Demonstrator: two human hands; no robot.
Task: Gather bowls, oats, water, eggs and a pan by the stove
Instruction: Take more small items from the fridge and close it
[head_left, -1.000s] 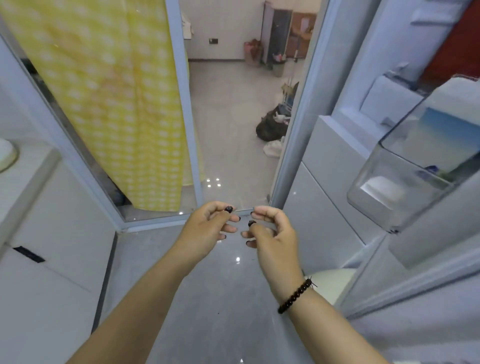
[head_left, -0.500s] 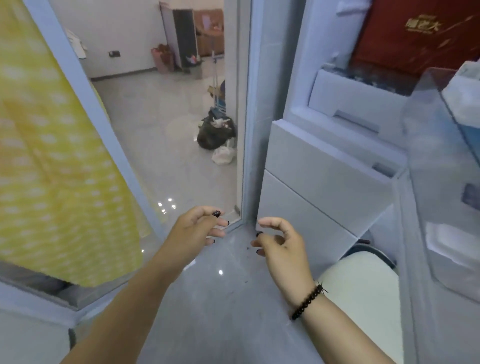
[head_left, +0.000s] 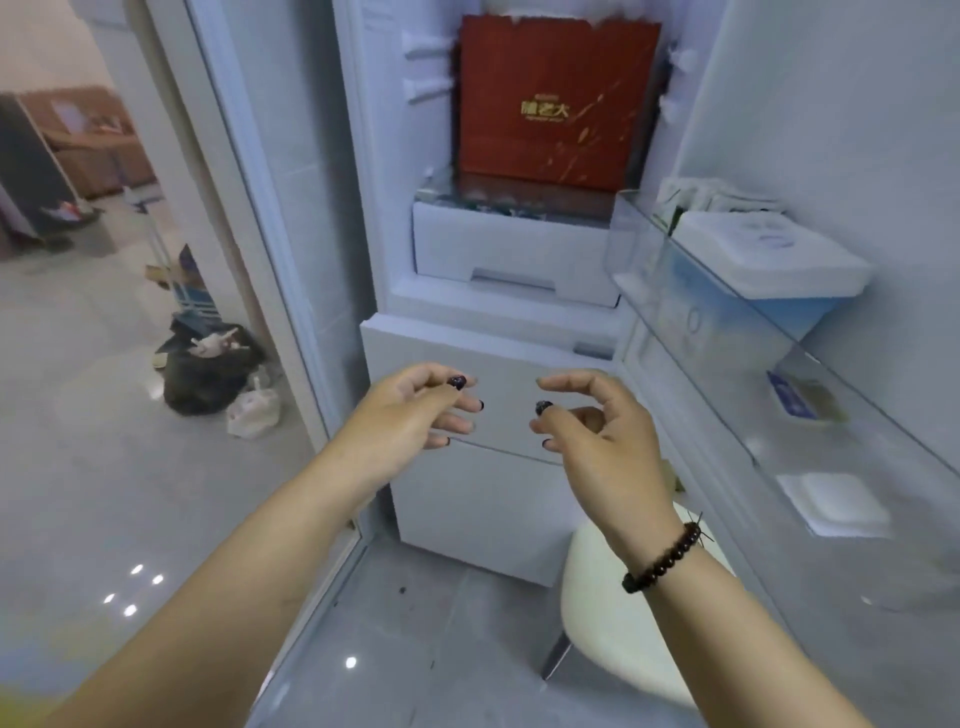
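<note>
Ahead, two hands hover empty with loosely curled fingers, left hand (head_left: 410, 415) and right hand (head_left: 597, 436), before one open fridge (head_left: 509, 260) holding one red box (head_left: 550, 104). Grey floor tiles (head_left: 104, 467) run left; no task thing shows.

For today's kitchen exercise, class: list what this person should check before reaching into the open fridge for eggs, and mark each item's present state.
1. Left hand free: ok, holds nothing.
2. Right hand free: ok, holds nothing.
3. Fridge open: ok, red box on shelf visible.
4. Eggs located: cannot tell, none visible.
5. White drawer shut: ok, contents hidden.
6. Footing: not ok, white stool stands close by the fridge.
</note>
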